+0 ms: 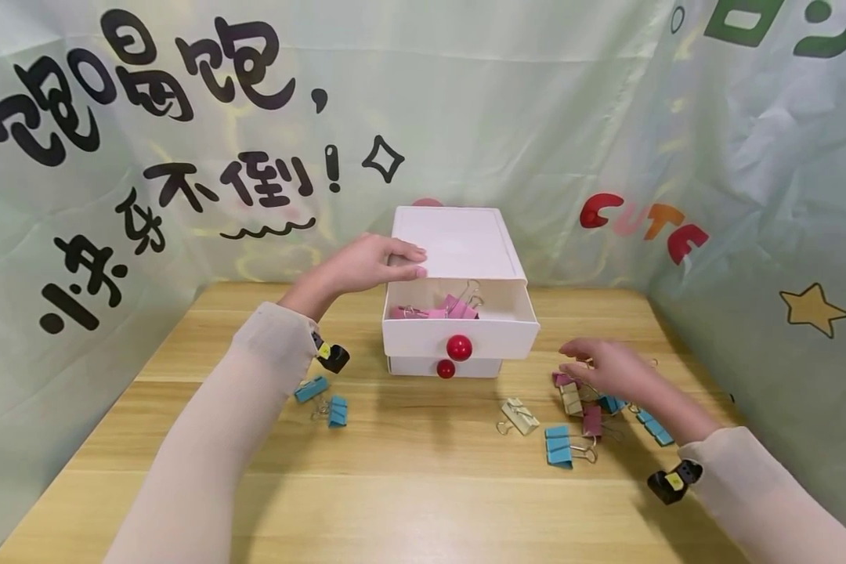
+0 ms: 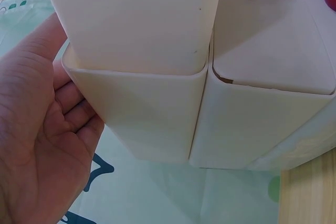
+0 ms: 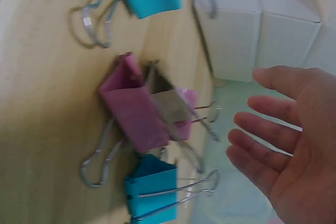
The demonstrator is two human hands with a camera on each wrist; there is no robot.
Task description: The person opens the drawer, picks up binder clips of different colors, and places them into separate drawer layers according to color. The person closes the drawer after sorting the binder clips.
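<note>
My left hand [image 1: 370, 262] rests on the top left edge of a small white drawer box [image 1: 458, 239], its fingers extended. In the left wrist view the fingers lie against the box's side. The upper drawer [image 1: 423, 338] is pulled out, with pink binder clips [image 1: 458, 307] inside and a red knob [image 1: 459, 348] on its front. On the right, my right hand [image 1: 609, 364] hovers with spread fingers over a pile of pink, cream and blue binder clips. The right wrist view shows a pink clip [image 3: 134, 114] and a blue clip [image 3: 152, 192] apart from that hand.
The lower drawer [image 1: 409, 366] is closed. Two blue clips [image 1: 312, 388] lie left of the box. A cream clip [image 1: 520, 416] and a blue clip [image 1: 558, 446] lie in front of the pile. Printed cloth [image 1: 507, 117] hangs behind the wooden table [image 1: 423, 509].
</note>
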